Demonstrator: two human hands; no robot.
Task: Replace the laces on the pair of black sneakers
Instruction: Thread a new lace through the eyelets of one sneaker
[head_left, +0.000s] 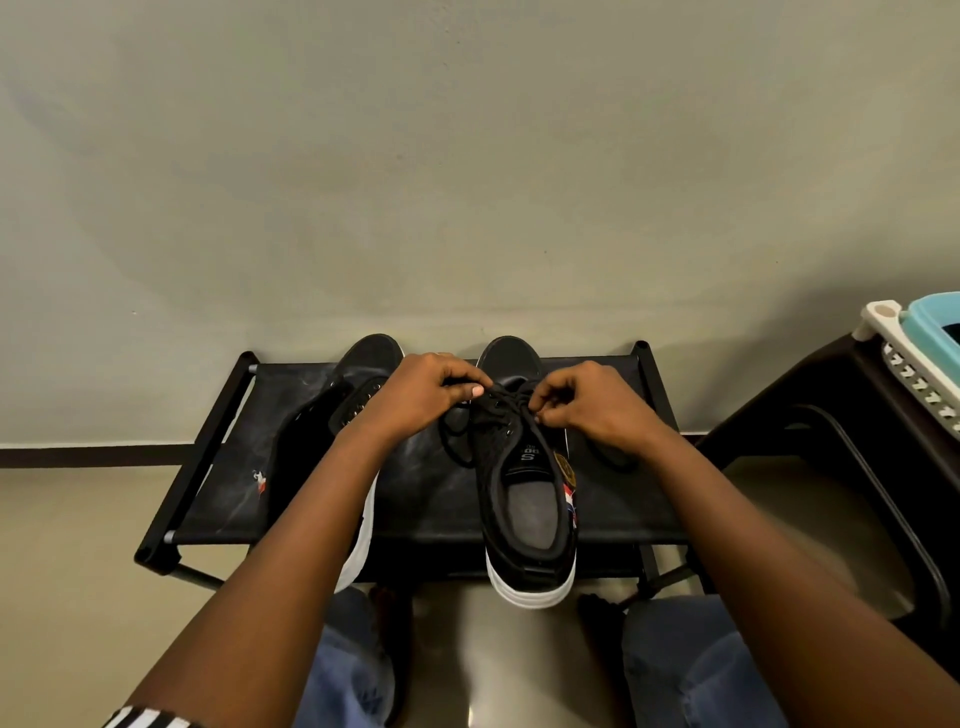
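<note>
On a low black rack (223, 441), the right sneaker (524, 483) appears nearly laced as the left hand (426, 389) and right hand (582, 402) pinch its black lace (457, 441), the left sneaker (332, 415) apparently still laceless.

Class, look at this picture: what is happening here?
A person sits at a low black rack with two black sneakers on it. Both hands, left hand and right hand, pinch the black lace on the right sneaker. The left sneaker shows bare eyelets, no lace.
</note>
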